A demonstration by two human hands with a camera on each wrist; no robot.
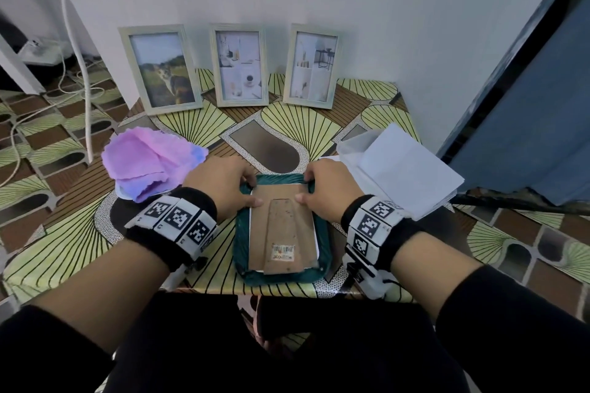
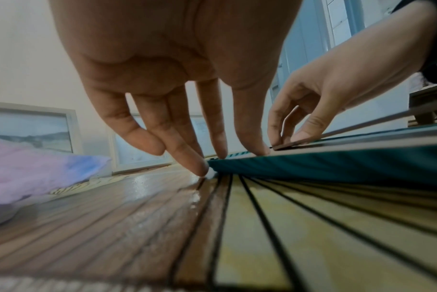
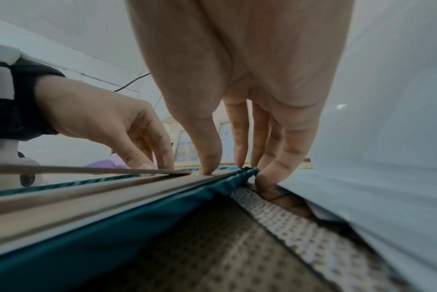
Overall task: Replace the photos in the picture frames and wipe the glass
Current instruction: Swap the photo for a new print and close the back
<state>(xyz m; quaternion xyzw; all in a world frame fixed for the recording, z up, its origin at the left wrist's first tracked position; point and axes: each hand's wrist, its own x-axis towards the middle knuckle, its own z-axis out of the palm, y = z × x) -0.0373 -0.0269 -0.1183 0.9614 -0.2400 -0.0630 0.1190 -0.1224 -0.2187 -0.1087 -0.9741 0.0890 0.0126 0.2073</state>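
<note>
the teal frame [image 1: 242, 242] lies face-down at lower centre, long axis running away from the person, left hand [image 1: 220, 188] and right hand [image 1: 332, 188] equally near, fingers extended, pressing its cardboard backing [image 1: 284, 233] at the far corners.

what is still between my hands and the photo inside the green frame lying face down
The brown backing board covers the back of the green frame, so the photo under it is hidden. Left hand and right hand both have fingertips at the board's far edge; nothing else lies over it.
</note>
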